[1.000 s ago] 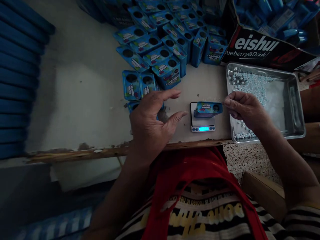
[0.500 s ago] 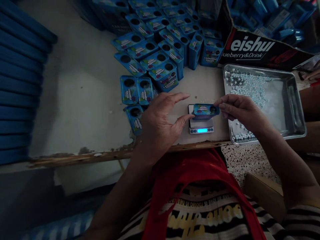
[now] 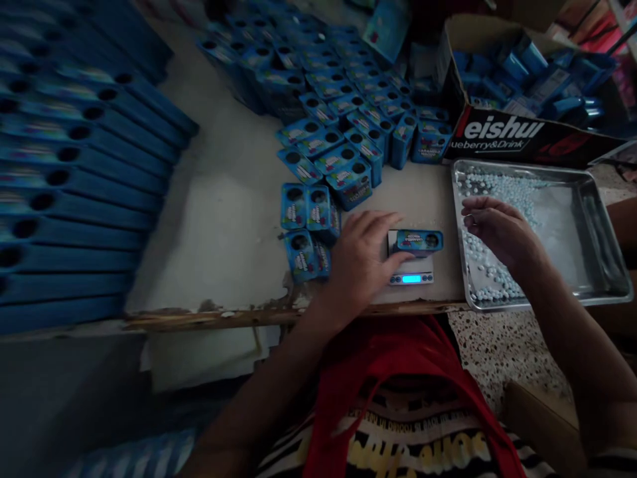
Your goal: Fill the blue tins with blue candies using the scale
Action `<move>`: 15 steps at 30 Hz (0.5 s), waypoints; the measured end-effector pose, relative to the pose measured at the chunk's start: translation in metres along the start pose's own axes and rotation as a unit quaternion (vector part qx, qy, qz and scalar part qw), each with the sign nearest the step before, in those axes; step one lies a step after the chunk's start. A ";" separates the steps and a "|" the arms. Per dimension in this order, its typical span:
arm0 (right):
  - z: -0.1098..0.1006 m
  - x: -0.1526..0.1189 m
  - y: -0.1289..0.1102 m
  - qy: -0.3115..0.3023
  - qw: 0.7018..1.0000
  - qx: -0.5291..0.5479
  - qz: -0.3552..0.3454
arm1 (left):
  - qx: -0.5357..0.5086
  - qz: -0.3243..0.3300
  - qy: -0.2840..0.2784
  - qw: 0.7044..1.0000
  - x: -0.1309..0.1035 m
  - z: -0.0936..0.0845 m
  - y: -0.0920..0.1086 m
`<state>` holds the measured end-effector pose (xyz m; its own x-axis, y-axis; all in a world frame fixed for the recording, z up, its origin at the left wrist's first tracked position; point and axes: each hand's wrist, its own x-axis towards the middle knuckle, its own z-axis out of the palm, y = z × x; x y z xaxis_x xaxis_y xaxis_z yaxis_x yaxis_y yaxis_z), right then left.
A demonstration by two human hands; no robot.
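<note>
A small blue candy tin point(image 3: 419, 240) with a round dark hole in its top stands on a digital scale point(image 3: 411, 277) whose display glows blue. My left hand point(image 3: 361, 259) curves around the tin's left end, thumb and fingers apart. Its thumb tip is at the tin's lower left edge; whether it touches is unclear. Over the left side of a metal tray point(image 3: 587, 292), my right hand point(image 3: 502, 232) has its fingertips pressed together. Anything pinched there is too small to make out. Small pale-blue round candies point(image 3: 502, 189) lie in the tray beneath and around that hand.
Many similar blue tins point(image 3: 343, 159) stand grouped behind and left of the scale. Stacked rows of blue tins point(image 3: 99, 226) fill the far left. Behind the tray, a black cardboard box point(image 3: 517, 136) holds more blue containers. The table's worn wooden edge point(image 3: 199, 320) runs along the front.
My right hand has left the tin's right end and moved right over the tray, fingertips together. My left hand stays beside the tin. The camera view has shifted, showing more tins at left.
</note>
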<state>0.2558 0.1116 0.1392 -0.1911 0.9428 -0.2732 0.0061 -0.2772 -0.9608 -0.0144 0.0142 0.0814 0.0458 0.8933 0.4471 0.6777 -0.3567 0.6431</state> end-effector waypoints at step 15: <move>0.140 0.121 -0.004 -0.198 0.602 -0.728 -0.263 | 0.120 0.025 0.070 0.990 0.026 -0.125 -0.025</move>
<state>0.0953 0.2006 0.1167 -0.7591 0.6317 -0.1573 0.6410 0.7674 -0.0117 -0.1215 0.0118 0.1542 -0.0071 0.8233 0.5676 0.8330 -0.3092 0.4589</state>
